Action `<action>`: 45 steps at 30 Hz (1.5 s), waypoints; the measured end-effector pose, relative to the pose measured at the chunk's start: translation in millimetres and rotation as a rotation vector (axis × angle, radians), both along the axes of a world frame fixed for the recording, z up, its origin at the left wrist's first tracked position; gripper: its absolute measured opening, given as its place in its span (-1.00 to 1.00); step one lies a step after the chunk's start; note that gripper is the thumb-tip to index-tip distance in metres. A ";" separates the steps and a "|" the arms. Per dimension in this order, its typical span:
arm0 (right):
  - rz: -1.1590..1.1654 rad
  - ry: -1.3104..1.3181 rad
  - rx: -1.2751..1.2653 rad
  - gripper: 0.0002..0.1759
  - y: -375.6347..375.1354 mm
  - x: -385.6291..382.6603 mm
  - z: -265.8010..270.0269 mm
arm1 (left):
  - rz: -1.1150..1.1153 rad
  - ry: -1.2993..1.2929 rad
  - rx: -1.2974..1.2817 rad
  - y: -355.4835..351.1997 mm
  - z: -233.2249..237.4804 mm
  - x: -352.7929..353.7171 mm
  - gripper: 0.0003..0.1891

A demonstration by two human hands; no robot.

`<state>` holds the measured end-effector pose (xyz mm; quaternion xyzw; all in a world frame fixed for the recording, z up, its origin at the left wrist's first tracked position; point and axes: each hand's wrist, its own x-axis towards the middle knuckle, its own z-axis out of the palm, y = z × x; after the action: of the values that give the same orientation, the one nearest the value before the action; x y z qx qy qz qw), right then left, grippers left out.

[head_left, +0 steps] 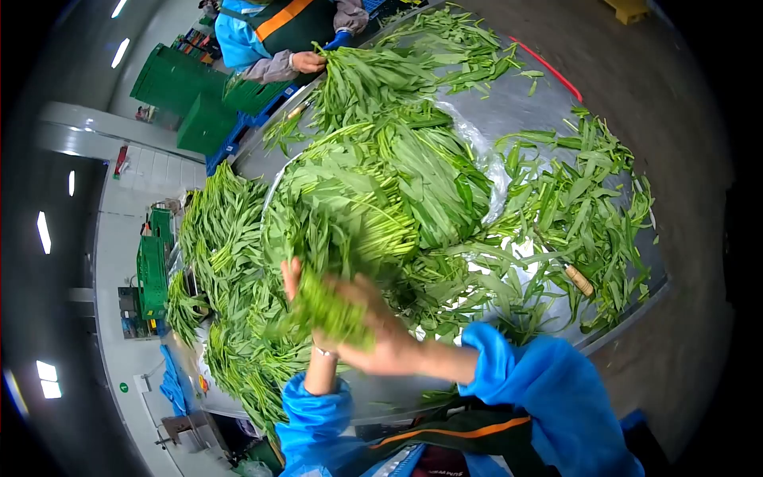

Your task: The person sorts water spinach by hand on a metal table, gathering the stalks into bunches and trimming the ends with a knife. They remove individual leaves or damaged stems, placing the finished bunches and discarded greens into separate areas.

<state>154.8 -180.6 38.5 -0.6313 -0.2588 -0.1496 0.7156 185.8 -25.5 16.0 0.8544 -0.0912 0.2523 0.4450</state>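
Observation:
A bunch of water spinach is held between my two hands above the near side of the table, its cut stems toward me. My right hand, smeared by motion, wraps round its right side. My left hand is mostly hidden behind the stems; its fingers show at the bunch's left edge. Just beyond, a big pile of water spinach lies with stems and long narrow leaves layered together. To the right, a wooden-handled knife rests among loose leaves.
Across the metal table, a co-worker's hand grips more greens. Clear plastic film edges the pile. Green crates stand at the far left, and another heap of greens lies along the left side. A second wooden handle shows near the co-worker.

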 end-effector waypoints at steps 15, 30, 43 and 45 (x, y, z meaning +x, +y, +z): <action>-0.596 0.538 -0.790 -0.39 -220.3 -103.2 -146.7 | -0.146 0.375 -0.644 66.0 120.9 -108.3 -0.38; -0.349 1.195 0.006 -0.67 -249.6 -133.9 -82.6 | -0.537 1.786 -1.081 -31.6 -11.6 -93.6 -0.57; -0.014 0.586 -0.440 -0.69 -120.0 -110.7 -54.4 | -0.547 1.780 -1.076 -44.3 9.2 -94.7 -0.56; 0.002 0.644 -0.531 -0.67 -117.2 -106.8 -40.2 | -0.551 1.809 -1.056 -42.6 11.9 -91.5 -0.54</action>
<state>48.0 -297.8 -1.7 -0.8082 -0.0518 0.1283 0.5724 94.2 -68.1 27.8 0.3747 0.2022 -0.5727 0.7005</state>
